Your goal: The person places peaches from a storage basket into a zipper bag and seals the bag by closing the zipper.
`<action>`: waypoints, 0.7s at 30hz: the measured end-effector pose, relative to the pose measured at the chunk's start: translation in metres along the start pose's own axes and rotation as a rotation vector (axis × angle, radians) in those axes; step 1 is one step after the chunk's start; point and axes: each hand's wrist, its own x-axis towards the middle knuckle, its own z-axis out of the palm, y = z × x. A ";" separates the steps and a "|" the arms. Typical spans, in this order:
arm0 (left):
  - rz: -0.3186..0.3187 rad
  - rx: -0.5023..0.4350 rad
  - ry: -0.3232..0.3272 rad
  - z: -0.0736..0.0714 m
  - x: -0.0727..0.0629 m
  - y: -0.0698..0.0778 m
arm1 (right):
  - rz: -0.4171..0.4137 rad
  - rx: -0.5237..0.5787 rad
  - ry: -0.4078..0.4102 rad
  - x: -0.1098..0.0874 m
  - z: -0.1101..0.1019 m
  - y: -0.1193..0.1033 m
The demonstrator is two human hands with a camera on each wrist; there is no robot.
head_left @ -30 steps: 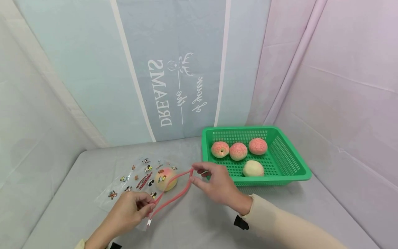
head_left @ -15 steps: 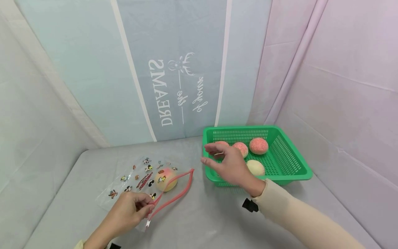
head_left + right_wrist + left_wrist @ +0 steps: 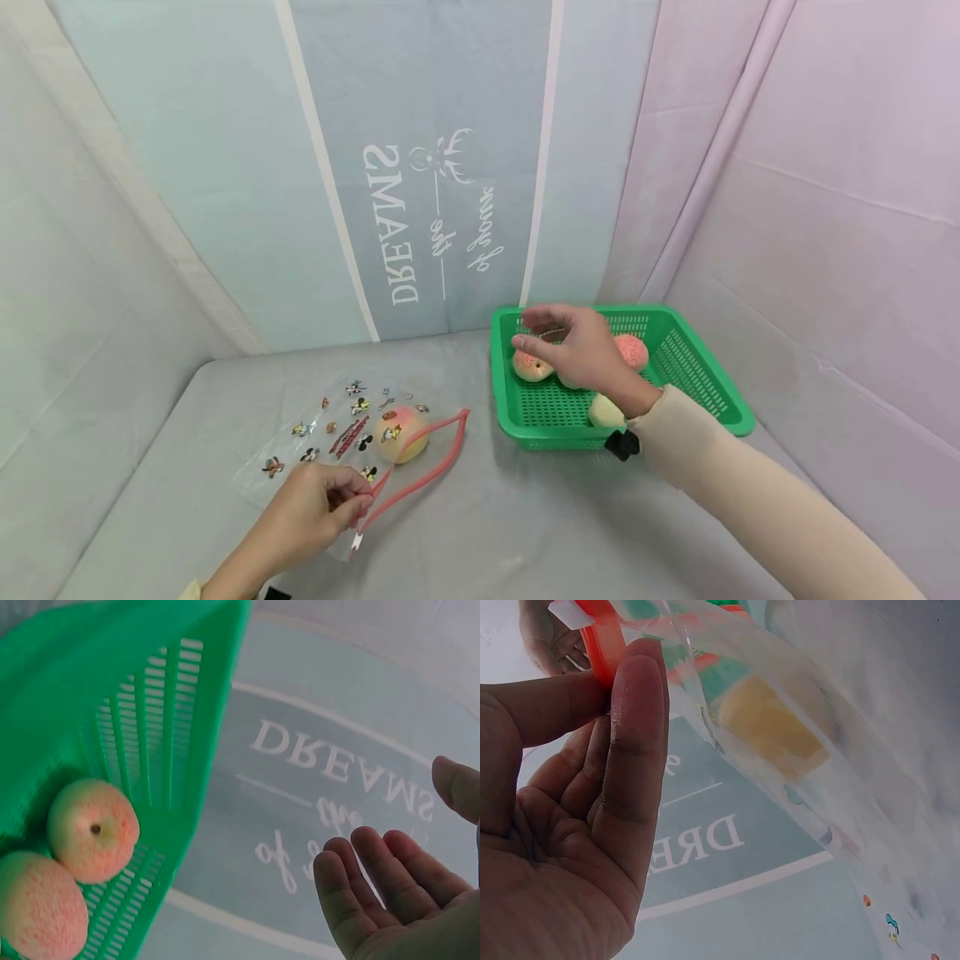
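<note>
My left hand (image 3: 318,508) pinches the red zip edge of a clear zip bag (image 3: 307,454) printed with cartoon figures; the left wrist view shows thumb and finger on the strip. Inside the bag lies one peach (image 3: 402,435), and the mouth of the bag gapes toward the right. Over the green basket (image 3: 498,400) hovers my right hand (image 3: 588,350), fingers apart and holding nothing. Below it are several peaches, among them a pink one (image 3: 533,365), another pink one (image 3: 632,352) and a pale one (image 3: 604,412). The hand partly covers some of them.
A grey cloth (image 3: 465,533) covers the table. Behind it hangs a pale curtain (image 3: 442,100) with mirrored lettering, and cloth walls stand at both sides. The basket sits at the back right.
My right hand has let go of the bag's far corner and moved right and up, over the basket. The left hand keeps its pinch on the bag, hardly moving.
</note>
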 end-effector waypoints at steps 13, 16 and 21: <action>0.011 0.004 0.001 0.003 -0.002 -0.006 | -0.061 -0.016 -0.063 0.031 -0.013 0.029; 0.021 0.010 0.005 0.004 -0.002 -0.007 | -0.044 -0.022 -0.093 0.035 -0.014 0.038; 0.031 0.012 0.012 0.005 -0.003 -0.010 | 0.028 -0.024 -0.127 0.043 -0.015 0.052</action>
